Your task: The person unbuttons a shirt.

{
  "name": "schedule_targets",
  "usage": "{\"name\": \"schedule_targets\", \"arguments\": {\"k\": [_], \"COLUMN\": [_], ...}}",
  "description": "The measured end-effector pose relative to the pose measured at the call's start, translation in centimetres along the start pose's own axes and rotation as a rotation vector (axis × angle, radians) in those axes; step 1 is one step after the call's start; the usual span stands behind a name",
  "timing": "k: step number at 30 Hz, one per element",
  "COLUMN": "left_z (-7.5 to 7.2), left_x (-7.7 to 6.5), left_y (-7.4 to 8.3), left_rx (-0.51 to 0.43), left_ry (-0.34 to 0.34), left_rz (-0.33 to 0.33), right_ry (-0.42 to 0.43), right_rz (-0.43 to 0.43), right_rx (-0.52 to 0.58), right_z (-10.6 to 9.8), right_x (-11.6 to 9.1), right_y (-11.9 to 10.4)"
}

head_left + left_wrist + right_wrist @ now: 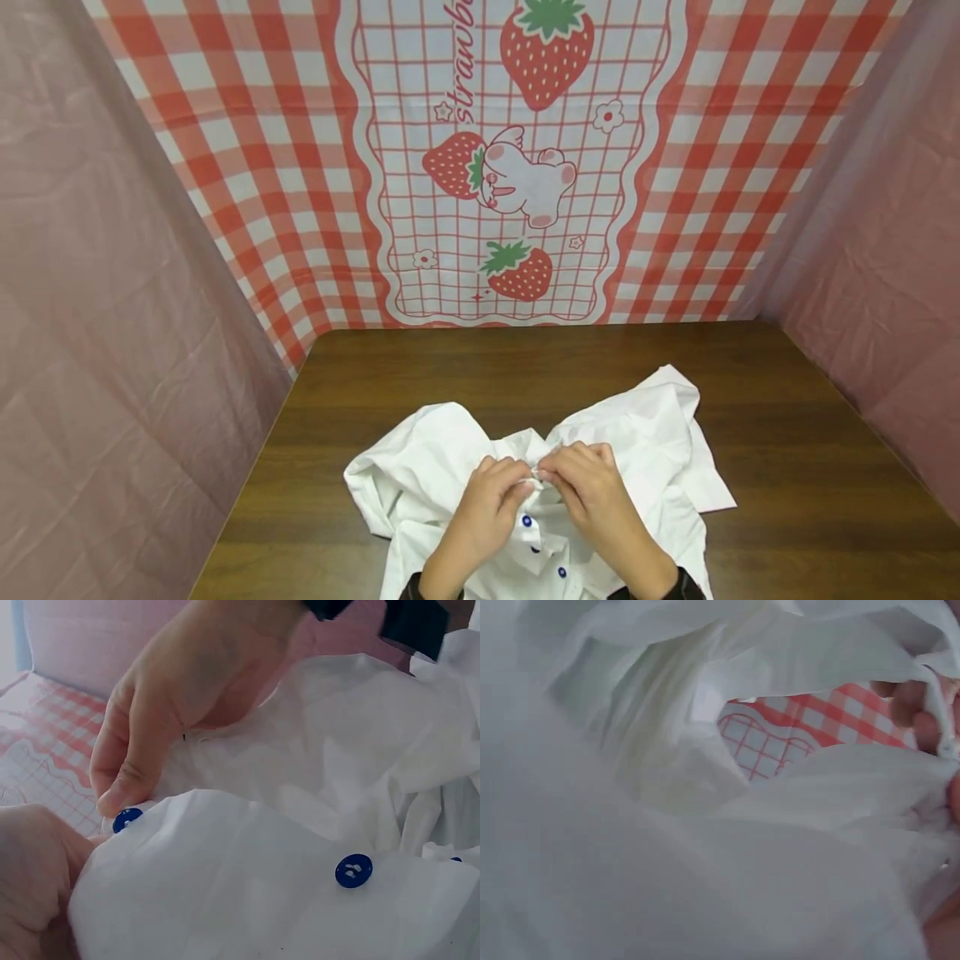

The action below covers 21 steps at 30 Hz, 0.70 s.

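Observation:
A white shirt (427, 454) with blue buttons lies spread over the table, its collar end away from me. Pinched near the collar, its front edge is between the thumb and fingers of my left hand (486, 508). Opposite it, almost touching, my right hand (592, 492) pinches the same spot. In the left wrist view the right thumb is right at the top blue button (128, 820), partly covered by cloth. Another button (354, 871) sits lower on the front. White cloth (705, 862) fills most of the right wrist view, with left fingertips (907, 703) at its right side.
The brown wooden table (315, 400) shows around the shirt. A red checked cloth with strawberries (525, 275) hangs behind the far edge. Pink drapes (135, 333) hang at both sides. One sleeve (675, 408) reaches to the right.

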<state>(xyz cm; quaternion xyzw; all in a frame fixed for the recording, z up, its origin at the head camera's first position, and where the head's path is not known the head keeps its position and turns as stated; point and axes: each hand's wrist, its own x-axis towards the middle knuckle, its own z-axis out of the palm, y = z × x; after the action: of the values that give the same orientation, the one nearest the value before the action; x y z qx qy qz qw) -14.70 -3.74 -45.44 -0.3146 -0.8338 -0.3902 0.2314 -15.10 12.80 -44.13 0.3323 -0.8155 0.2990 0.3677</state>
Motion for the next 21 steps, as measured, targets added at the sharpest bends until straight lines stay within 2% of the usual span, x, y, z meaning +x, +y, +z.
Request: {"name": "schedule_targets", "arguments": {"k": [3, 8, 15, 21], "left_z": [-0.2, 0.2, 0.5, 0.0], "left_x": [-0.1, -0.4, -0.9, -1.7], "left_y": [-0.2, 0.3, 0.7, 0.7], "left_rx": [-0.091, -0.171, -0.077, 0.019], "left_ry": [-0.052, -0.131, -0.082, -0.108], "left_rz": [0.022, 0.089, 0.014, -0.029], "right_ry": [0.031, 0.032, 0.004, -0.046], "right_rz": [-0.062, -0.051, 0.019, 0.051], "right_rx": [-0.026, -0.038, -0.021, -0.038], "right_z": [0.3, 0.5, 0.1, -0.4], "right_x": [-0.2, -0.5, -0.6, -1.2], "right_y": [0.4, 0.8, 0.6, 0.5]}}
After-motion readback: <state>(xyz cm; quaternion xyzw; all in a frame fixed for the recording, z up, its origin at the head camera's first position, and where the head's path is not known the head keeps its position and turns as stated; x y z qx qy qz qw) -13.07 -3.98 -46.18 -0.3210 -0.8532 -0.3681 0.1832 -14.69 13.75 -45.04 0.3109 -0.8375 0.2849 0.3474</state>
